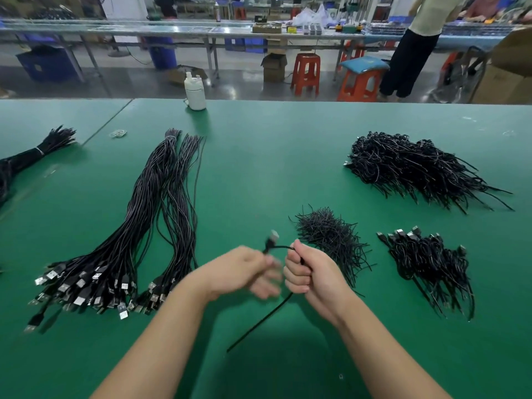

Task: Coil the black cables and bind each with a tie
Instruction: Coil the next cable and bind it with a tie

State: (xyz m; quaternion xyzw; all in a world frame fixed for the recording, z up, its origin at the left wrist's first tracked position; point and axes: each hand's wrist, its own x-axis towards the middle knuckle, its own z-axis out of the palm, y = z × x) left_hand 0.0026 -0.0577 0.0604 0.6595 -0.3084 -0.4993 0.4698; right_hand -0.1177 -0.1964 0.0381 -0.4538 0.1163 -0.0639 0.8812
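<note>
My right hand (308, 272) grips a black cable (260, 322) in a fist; its loose tail runs down-left over the green table (259, 156). My left hand (250, 270), blurred by motion, holds the same cable near its USB plug (273, 237), which points up between the hands. Long uncoiled black cables (149, 226) lie in bundles at the left. A heap of short black ties (331, 240) sits just right of my right hand. Coiled, bound cables are piled at the near right (429, 260) and the far right (408, 165).
A white bottle (195, 92) stands at the table's far edge. Rubber bands (118, 133) lie at the far left, near another banded cable bundle (31, 154). Beyond the table are stools, benches and a standing person (423, 38).
</note>
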